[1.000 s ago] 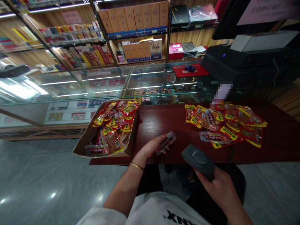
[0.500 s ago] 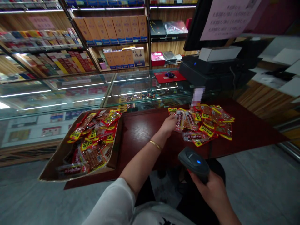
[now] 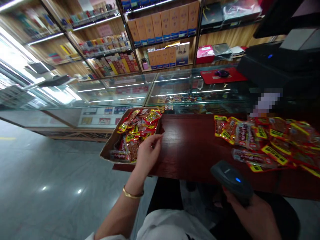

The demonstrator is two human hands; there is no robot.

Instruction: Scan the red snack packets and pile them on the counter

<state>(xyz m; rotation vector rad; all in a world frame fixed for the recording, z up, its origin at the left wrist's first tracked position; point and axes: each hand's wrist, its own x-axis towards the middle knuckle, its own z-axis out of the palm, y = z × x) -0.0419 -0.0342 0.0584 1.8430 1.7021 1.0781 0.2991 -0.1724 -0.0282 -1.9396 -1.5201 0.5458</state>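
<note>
One box, open-topped, at the table's left end: set tilted to the view, within the left hand's reach. Packets inside, loose and overlapping; the walls presumably stop them sliding off.

One left hand, over the box's right side: fingers loosely bent, no packet showing in its grasp. Whether the fingertips touch the box cannot be told. Bracelet at the wrist.

One table, dark red, its bare middle parting box from pile; the gap likely serves to hold the two lots of packets apart.

One scanner, blue light lit, its head near the table's front edge. One right hand, wrapped around it from below, apparently by the handle, which is mostly hidden; so held, the head stays unobstructed.

One pile of packets, farthest right: spread flat and overlapping on bare wood, beyond the scanner, touched by neither hand.
</note>
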